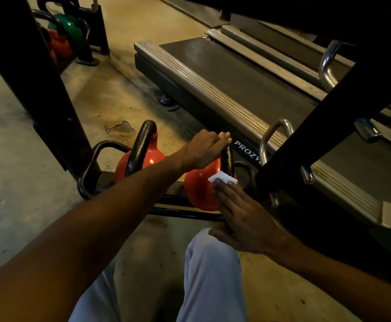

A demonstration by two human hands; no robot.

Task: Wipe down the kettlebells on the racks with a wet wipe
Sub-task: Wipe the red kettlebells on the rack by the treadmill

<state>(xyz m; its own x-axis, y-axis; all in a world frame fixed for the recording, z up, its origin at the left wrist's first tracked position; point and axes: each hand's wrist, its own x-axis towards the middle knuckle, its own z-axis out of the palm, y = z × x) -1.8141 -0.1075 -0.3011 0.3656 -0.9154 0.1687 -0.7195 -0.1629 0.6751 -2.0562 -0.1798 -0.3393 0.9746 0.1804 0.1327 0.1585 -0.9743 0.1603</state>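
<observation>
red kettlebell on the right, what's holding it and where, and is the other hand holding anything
The left hand grips the right red kettlebell by the top of its handle. The right hand presses a white wipe against its body with straight fingers.

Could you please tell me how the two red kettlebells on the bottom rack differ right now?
The right red kettlebell is being handled: the left hand grips its handle while the right hand presses a white wipe against its body. The left red kettlebell is untouched, so its dark handle shows in full, while the right one's handle top is covered. The left one also sits farther from the camera. Both have glossy red bodies with dark handles.
</observation>
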